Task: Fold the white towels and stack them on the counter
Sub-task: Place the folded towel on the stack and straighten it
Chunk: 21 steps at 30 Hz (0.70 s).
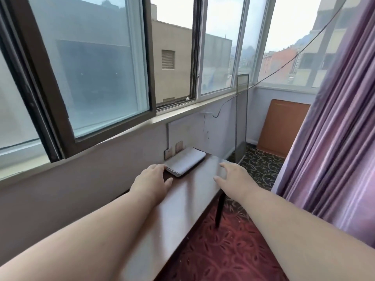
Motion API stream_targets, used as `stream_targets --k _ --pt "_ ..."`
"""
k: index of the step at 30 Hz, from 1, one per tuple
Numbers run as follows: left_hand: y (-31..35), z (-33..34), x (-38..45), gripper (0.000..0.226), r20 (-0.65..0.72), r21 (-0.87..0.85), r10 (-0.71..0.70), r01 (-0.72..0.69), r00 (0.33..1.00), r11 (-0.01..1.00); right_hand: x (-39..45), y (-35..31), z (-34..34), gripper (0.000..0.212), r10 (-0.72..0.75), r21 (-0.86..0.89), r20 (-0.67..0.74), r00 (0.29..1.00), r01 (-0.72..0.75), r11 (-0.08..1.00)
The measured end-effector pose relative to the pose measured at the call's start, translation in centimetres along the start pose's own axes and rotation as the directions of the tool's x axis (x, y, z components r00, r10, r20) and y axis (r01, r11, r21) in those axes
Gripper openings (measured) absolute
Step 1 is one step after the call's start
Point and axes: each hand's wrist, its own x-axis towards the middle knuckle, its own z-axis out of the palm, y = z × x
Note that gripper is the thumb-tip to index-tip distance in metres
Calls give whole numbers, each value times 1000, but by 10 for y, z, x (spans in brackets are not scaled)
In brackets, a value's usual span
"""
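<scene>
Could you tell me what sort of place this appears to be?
Probably a hotel room high up in a city building. A narrow dark wooden counter with one folded white towel runs under wide sliding windows facing other buildings, with purple satin curtains and red patterned carpet.

Only the person's two arms and hands are visible. Both forearms are bare from the bottom edge of the view up to the wrists, with no sleeve, cuff or glove showing on either one. The left hand (151, 178) is bare, without a ring, watch, strap or bracelet on the fingers or at the wrist. The right hand (233, 177) is likewise bare, its wrist and fingers carrying no jewellery or band. Neither arm bears any marking, tattoo, bandage or tape on the surfaces that show. The fingernails are too small and blurred to describe.
</scene>
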Motion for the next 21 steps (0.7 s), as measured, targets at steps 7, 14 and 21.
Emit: stream_targets --k 7,14,21 --pt "0 30 92 65 98 79 34 -42 995 996 69 25 14 71 56 2 -31 998 -56 998" --pt "-1 63 158 74 176 170 34 -64 984 983 134 56 53 79 89 12 19 996 -89 996" --pt "16 99 210 74 141 219 -58 26 988 975 218 106 86 81 -5 13 81 997 4 1000"
